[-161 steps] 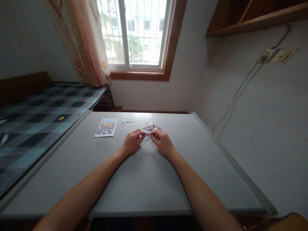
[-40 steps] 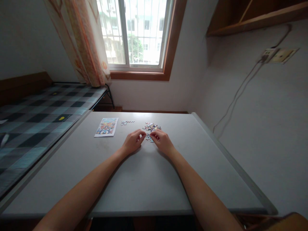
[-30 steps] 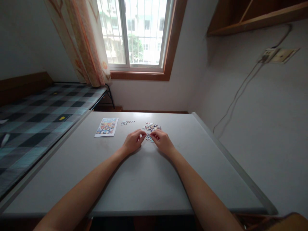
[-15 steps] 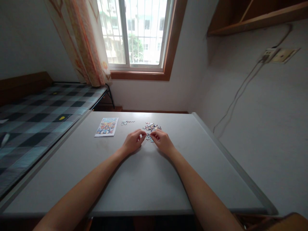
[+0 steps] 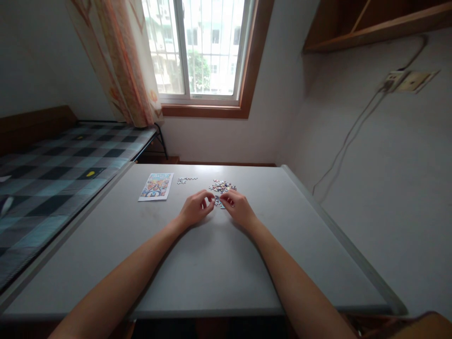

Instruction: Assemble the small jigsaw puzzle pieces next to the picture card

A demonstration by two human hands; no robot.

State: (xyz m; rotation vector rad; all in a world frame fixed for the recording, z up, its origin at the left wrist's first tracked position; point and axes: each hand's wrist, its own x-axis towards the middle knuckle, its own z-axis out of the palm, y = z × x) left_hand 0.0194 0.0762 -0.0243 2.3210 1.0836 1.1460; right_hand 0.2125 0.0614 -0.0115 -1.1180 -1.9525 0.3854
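Observation:
My left hand [image 5: 197, 206] and my right hand [image 5: 239, 205] face each other over the middle of the table, fingertips a small gap apart. Each has thumb and forefinger brought together at small jigsaw puzzle pieces [image 5: 218, 203] lying between them. The right fingers pinch a puzzle piece at the edge of this group; at the left fingertips a pale bit shows, too small to make out. Just beyond the hands is a loose pile of mixed puzzle pieces [image 5: 222, 185]. A short joined strip of pieces [image 5: 186, 179] lies farther left, beside a printed picture sheet [image 5: 157, 186].
The grey-white table [image 5: 212, 273] has raised side rims. A bed with a checked cover [image 5: 70, 160] stands along its left. Ahead are a window [image 5: 212, 52] and a curtain [image 5: 123, 61]. On the right wall hang a wooden shelf [image 5: 381, 33] and a cable [image 5: 344, 146].
My left thumb and forefinger have shifted slightly, with a wider gap showing inside their curl. My right hand stays almost where it was. The pile, strip and sheet lie unchanged.

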